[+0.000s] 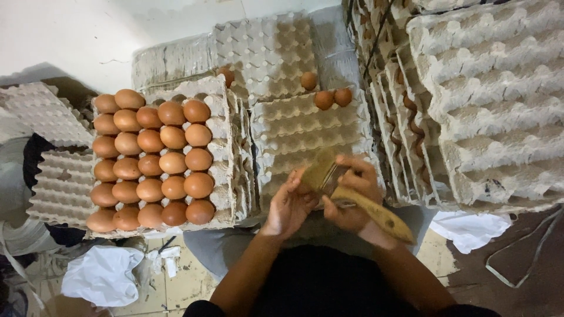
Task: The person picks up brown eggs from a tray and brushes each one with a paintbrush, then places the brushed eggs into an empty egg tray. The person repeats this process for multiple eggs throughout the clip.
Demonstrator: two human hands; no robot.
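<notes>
**Brushing over the empty tray**

Our right hand (352, 196) is closed around the wooden paintbrush (346, 191), bristles against our left hand (291, 202), whose fingers curl loosely; whether they hold an egg, we can't tell. Keep strokes light, over the empty egg tray (305, 132), beside the full tray of brown eggs (151, 158).

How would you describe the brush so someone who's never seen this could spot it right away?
Start at the full egg tray on the left, packed with brown eggs, then move right to the nearly empty tray in the middle. At its near edge are the two hands; the right hand grips the brush. It is the only wooden-handled tool, its tan handle slanting towards the lower right.
</notes>
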